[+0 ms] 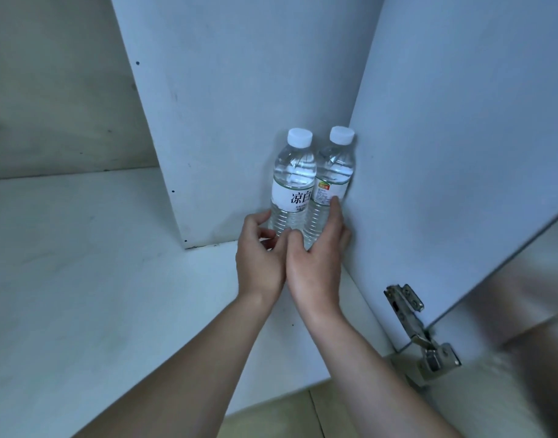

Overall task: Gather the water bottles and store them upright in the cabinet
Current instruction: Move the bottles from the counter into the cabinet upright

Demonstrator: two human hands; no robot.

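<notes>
- Our forearms reach in past the door hinge; a careless pull-back could catch it.
- Our left hand curls round the base of the left bottle, and our right hand wraps the right bottle.
- Both bottles stand upright, touching, in the back corner of the cabinet.
- Whether their bases sit flat is hidden, so letting go unevenly might tip one into the other.
</notes>
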